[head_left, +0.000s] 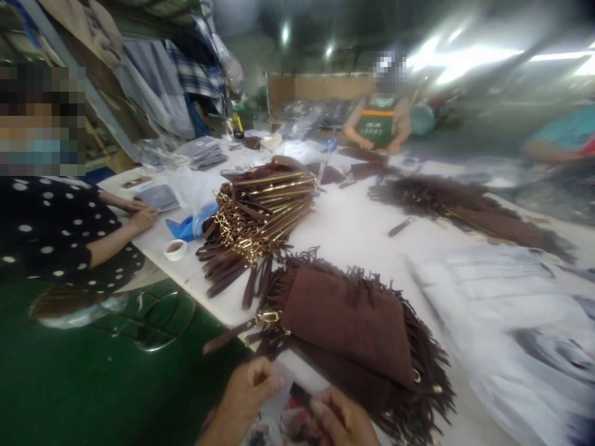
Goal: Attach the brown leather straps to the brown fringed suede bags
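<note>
My left hand point(248, 393) pinches the upper left edge of a small clear plastic bag point(283, 414) at the bottom of the head view. My right hand point(341, 418) grips the bag's right side with thumb and fingers. Dark and red shapes show in or through the plastic, too blurred to name. Just beyond my hands lies a stack of brown fringed bags point(346, 316), with gold rings and a wrist strap point(230, 336) sticking out to the left. Behind it rises a pile of brown bags point(264, 198) with gold zippers, chains and straps.
A roll of tape point(175, 249) sits near the table's left edge. White plastic sheets point(493, 310) cover the right side, beyond them more fringed brown pieces point(493, 214). A person in a dotted top point(51, 232) works at left, another in a green apron point(376, 127) at the far end.
</note>
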Available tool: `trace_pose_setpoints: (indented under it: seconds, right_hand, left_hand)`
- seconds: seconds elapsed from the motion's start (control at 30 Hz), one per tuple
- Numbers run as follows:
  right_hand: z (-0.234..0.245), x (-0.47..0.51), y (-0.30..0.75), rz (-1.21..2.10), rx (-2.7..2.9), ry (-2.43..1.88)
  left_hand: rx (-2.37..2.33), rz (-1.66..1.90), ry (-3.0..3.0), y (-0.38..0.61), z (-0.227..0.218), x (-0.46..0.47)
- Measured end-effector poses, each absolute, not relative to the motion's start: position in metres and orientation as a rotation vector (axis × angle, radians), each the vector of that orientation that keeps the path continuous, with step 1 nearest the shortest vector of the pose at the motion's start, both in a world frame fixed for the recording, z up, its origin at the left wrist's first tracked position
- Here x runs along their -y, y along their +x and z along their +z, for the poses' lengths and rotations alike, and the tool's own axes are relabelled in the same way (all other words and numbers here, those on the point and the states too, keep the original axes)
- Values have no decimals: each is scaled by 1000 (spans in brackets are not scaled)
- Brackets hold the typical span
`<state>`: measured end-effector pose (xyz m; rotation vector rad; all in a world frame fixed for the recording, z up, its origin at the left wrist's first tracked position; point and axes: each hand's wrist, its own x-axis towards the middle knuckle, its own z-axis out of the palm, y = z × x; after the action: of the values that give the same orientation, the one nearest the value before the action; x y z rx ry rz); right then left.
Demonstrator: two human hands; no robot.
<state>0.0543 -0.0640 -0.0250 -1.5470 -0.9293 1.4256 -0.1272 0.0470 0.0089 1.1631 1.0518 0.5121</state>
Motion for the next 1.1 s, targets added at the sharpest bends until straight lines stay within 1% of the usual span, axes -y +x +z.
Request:
trace_pose_setpoints:
  seconds: [0.07,0.17,0.3,0.43,0.77,0.9,1.0,1.1]
  right_hand:
    - [-21,46,42,1426,819,-1554]
    - [-19,16,20,1443,646,-1478]
    - [-21,-18,-8,1419,498,-1420]
    - [-22,-29,-23,1470,531,-1411]
    - [-24,-34,-22,1430,542,-1524]
    - [-16,-32,-18,1446,483,-1460]
    - [-11,-29,-18,1522,393,-1426]
    - [-7,-30,-22,1609,268,-1299]
  left_hand:
    - [-1164,547,1465,-154,12,-57]
    - [-1316,498,1789,-178,17,-65]
    - [-1370,416,1974,-189,16,-67]
    - [-1348,406,2119,-199,12,-67]
    - [-1204,425,2134,-206,5,-71]
    - [-1256,394,2145,-212,6,-72]
    - [-1298,378,2100,-217,6,-72]
    - [-1300,396,2026,-217,4,-71]
